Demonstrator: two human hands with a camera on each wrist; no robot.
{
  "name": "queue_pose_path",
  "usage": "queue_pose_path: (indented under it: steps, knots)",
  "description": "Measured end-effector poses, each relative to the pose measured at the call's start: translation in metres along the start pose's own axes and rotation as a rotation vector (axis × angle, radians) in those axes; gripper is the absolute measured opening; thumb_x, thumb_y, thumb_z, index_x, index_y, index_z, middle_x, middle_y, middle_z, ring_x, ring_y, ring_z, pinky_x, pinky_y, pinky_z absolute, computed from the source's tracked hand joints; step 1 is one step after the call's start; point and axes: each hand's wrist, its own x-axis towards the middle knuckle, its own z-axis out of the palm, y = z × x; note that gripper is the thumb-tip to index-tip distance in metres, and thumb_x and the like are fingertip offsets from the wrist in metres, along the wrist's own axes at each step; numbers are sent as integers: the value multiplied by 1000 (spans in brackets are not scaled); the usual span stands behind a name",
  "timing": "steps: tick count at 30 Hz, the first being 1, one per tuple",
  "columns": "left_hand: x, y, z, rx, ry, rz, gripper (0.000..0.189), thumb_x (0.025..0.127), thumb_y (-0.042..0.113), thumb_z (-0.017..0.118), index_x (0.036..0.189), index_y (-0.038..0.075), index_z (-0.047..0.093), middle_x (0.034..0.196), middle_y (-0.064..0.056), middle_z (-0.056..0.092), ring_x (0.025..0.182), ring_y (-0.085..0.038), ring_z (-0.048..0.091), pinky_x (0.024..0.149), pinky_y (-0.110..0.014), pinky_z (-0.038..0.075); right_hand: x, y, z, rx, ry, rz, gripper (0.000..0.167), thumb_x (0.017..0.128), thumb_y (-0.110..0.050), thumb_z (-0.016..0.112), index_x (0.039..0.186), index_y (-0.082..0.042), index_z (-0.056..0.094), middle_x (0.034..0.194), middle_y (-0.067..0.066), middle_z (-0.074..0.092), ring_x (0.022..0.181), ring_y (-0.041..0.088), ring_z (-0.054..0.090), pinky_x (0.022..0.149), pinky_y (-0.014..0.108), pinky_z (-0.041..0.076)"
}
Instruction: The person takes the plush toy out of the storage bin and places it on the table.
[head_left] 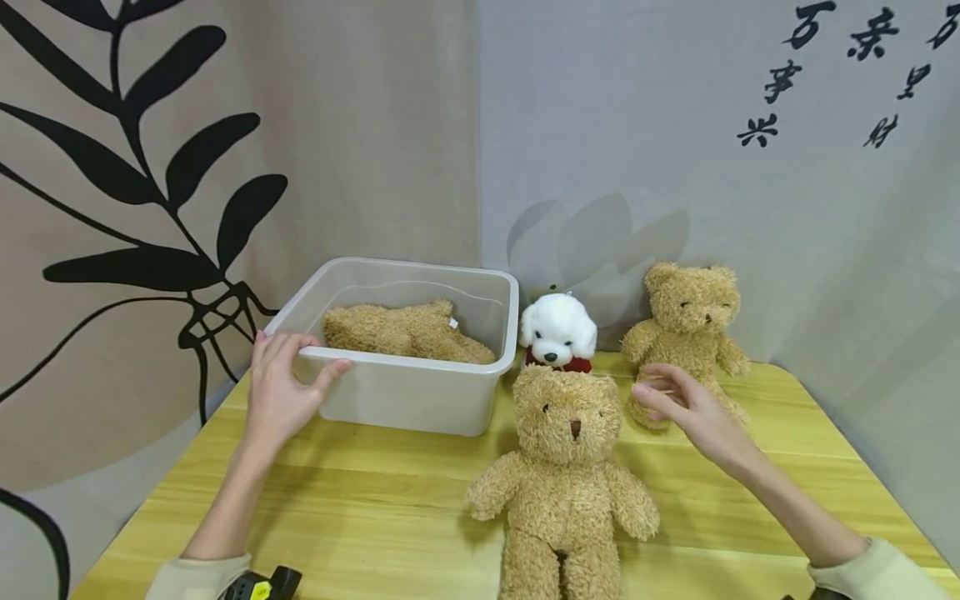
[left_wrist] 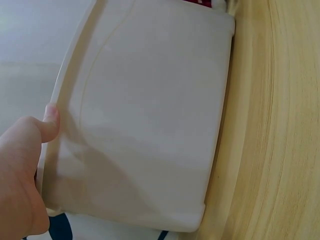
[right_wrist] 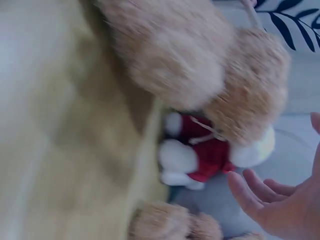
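At the left front corner of a whitish plastic storage bin [head_left: 405,392], my left hand [head_left: 285,387] grips the rim; its thumb also shows on the rim in the left wrist view. A tan teddy bear [head_left: 405,329] lies on its side inside the bin. My right hand [head_left: 693,412] hovers with loosely bent fingers, overlapping the lower body of a seated teddy bear [head_left: 693,304] in the head view. Nearer to me, another teddy bear [head_left: 566,483] faces me. A white plush dog [right_wrist: 212,152] in a red top sits behind that bear, beside the bin.
The toys and bin share a yellow wood-grain table [head_left: 360,508]. Behind it hang a beige curtain with black leaf prints [head_left: 153,267] and a pale grey one with black characters [head_left: 795,75].
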Motion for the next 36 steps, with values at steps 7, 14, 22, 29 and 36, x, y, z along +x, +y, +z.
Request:
queue_pose_path:
  steps: [7, 14, 22, 29, 36]
  knots:
    - [1, 3, 0, 2, -10, 0, 49, 78, 24, 87, 106, -7, 62, 104, -25, 63, 118, -46, 50, 126, -46, 4, 34, -37, -22, -156, 73, -59, 62, 104, -41, 55, 149, -2, 39, 135, 21, 57, 117, 35, 58, 101, 53, 47]
    - [2, 3, 2, 6, -27, -15, 50, 79, 26, 86, 109, -7, 62, 107, -26, 63, 123, -48, 47, 126, -45, 4, 66, -80, -25, -175, 75, -87, 69, 100, -50, 58, 149, -6, 40, 142, 19, 53, 127, 37, 52, 107, 62, 40]
    - [5, 3, -1, 12, -28, -10, 49, 79, 25, 87, 107, -6, 61, 105, -24, 63, 120, -46, 49, 126, -45, 3, 104, -124, 0, -146, 66, -107, 70, 94, -55, 65, 146, -12, 46, 140, 14, 55, 127, 32, 52, 107, 57, 43]
    - [2, 3, -2, 15, -22, -14, 49, 79, 25, 86, 108, -7, 61, 107, -26, 63, 120, -47, 49, 126, -45, 3, 127, -156, 26, -138, 29, -141, 65, 92, -55, 66, 141, -16, 49, 133, 7, 58, 125, 26, 55, 102, 49, 48]
    - [1, 1, -1, 12, -15, -8, 49, 79, 25, 86, 108, -7, 62, 107, -26, 63, 120, -47, 49, 126, -46, 4, 144, -182, 48, -152, 3, -165, 62, 92, -53, 67, 138, -15, 51, 130, 5, 60, 122, 22, 56, 101, 43, 49]
